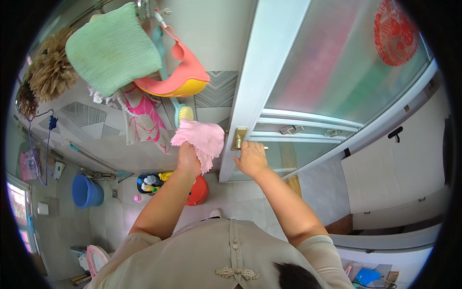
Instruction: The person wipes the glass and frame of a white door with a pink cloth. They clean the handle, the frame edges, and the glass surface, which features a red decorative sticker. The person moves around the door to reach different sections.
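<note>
A crumpled pink cloth (202,139) is gripped in my left hand (189,159), which is raised just left of the door's edge. My right hand (252,155) lies over the lever of the brass-coloured door handle (239,138), its fingers on top and the thumb to the left. The handle is fixed to the white frame of a frosted glass door (317,72). Behind the pink cloth, a brush with yellow bristles (185,113) hangs at the wall.
A green towel (113,50), a coral and yellow hanging item (180,81) and a pink patterned cloth (146,123) hang upper left. On the tiled floor stand a blue bucket (86,191), a basket of bottles (144,180) and a red container (198,191).
</note>
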